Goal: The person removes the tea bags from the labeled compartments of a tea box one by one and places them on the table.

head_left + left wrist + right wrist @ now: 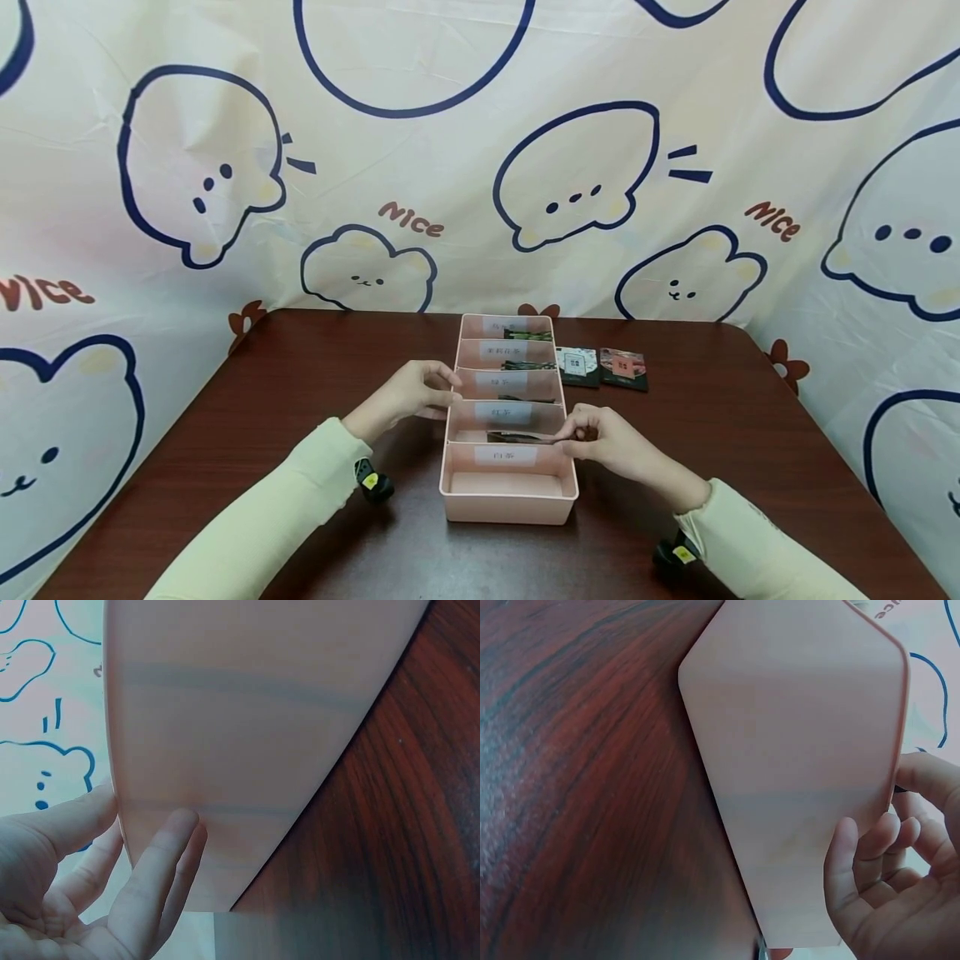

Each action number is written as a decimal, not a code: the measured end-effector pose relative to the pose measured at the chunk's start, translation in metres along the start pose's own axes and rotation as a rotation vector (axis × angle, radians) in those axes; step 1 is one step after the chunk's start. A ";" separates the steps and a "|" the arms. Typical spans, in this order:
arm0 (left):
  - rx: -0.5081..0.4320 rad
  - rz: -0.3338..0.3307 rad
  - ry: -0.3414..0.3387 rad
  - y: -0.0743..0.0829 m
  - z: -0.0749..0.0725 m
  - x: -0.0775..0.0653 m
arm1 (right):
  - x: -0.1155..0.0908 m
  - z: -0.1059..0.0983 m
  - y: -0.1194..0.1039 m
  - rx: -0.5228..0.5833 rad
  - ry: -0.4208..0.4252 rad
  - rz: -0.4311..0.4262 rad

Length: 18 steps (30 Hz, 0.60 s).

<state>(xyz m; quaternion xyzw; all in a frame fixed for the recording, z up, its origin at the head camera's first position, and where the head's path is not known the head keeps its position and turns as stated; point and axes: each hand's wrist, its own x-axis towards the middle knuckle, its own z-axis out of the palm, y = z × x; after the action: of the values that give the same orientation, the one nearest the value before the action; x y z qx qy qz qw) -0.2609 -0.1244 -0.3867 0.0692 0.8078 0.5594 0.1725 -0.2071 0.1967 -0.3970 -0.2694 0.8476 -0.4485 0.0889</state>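
A long pink box (508, 509) with several labelled compartments stands on the table, running away from me. On its left side, my left hand (416, 392) holds the rim; in the left wrist view, fingers (154, 881) lie against the outer wall. My right hand (618, 443) is at the right rim and pinches the edge of a dark flat packet (513, 437), which stands in the second compartment from the front. In the right wrist view the box wall (795, 742) hides most of that packet. The front compartment has a white label (505, 454) and holds nothing.
Thin packets stand in the three rear compartments: green-edged ones (527, 335) at the back, dark ones (528, 365) before them, another (517, 398) nearer. Right of the box, a pale-and-dark packet (577, 367) and a red-and-dark packet (624, 368) lie on the brown table (337, 358).
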 end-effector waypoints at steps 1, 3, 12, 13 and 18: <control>0.000 0.000 0.000 0.000 0.000 0.000 | 0.000 0.000 0.000 0.004 0.003 0.002; 0.001 0.000 0.001 0.000 0.000 0.000 | 0.000 -0.002 -0.001 0.010 0.009 0.005; 0.005 0.000 -0.001 0.001 -0.001 -0.001 | 0.000 -0.009 -0.009 -0.013 0.026 0.020; 0.004 0.000 -0.001 0.001 -0.001 -0.001 | 0.000 -0.010 -0.011 -0.012 0.028 0.024; 0.002 0.003 -0.003 0.002 -0.001 -0.001 | -0.001 -0.016 -0.017 -0.011 0.056 0.024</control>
<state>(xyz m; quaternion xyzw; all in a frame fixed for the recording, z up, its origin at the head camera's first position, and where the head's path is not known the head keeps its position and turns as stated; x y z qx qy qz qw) -0.2603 -0.1249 -0.3846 0.0715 0.8081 0.5586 0.1727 -0.2057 0.2012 -0.3738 -0.2470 0.8553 -0.4503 0.0690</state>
